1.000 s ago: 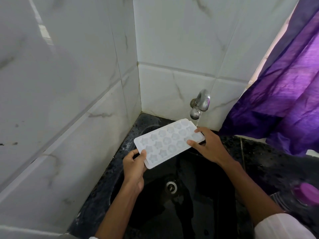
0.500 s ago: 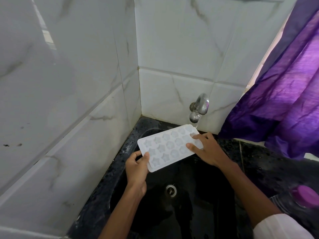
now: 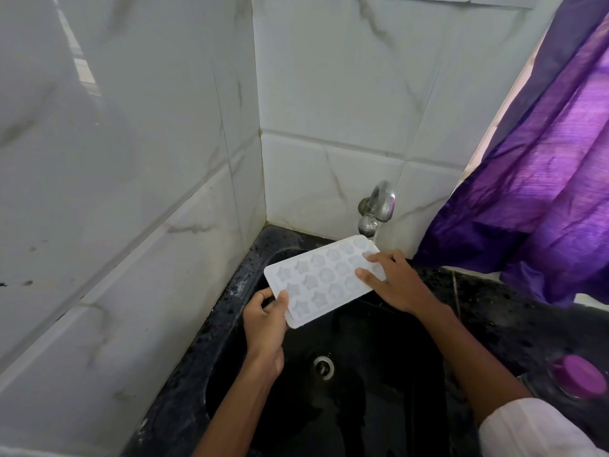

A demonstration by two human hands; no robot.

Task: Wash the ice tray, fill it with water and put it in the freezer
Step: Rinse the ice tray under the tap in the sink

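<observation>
A white ice tray (image 3: 321, 278) with star and round moulds is held over the black sink (image 3: 362, 374), its far right corner under the chrome tap (image 3: 375, 209). My left hand (image 3: 265, 319) grips the tray's near left corner, thumb on top. My right hand (image 3: 395, 285) lies over the tray's right end, fingers spread on the moulds and thumb along the near edge. A thin stream of water falls from the tap beside the tray's corner.
White marble tiles form the corner walls at left and behind. A purple curtain (image 3: 543, 192) hangs at right. A clear bottle with a purple cap (image 3: 581, 377) stands on the dark counter at the lower right. The sink drain (image 3: 323, 366) lies below the tray.
The tray has stayed under the tap with both hands on it; my right fingers have shifted slightly across the moulds. The view has tilted up a little.
</observation>
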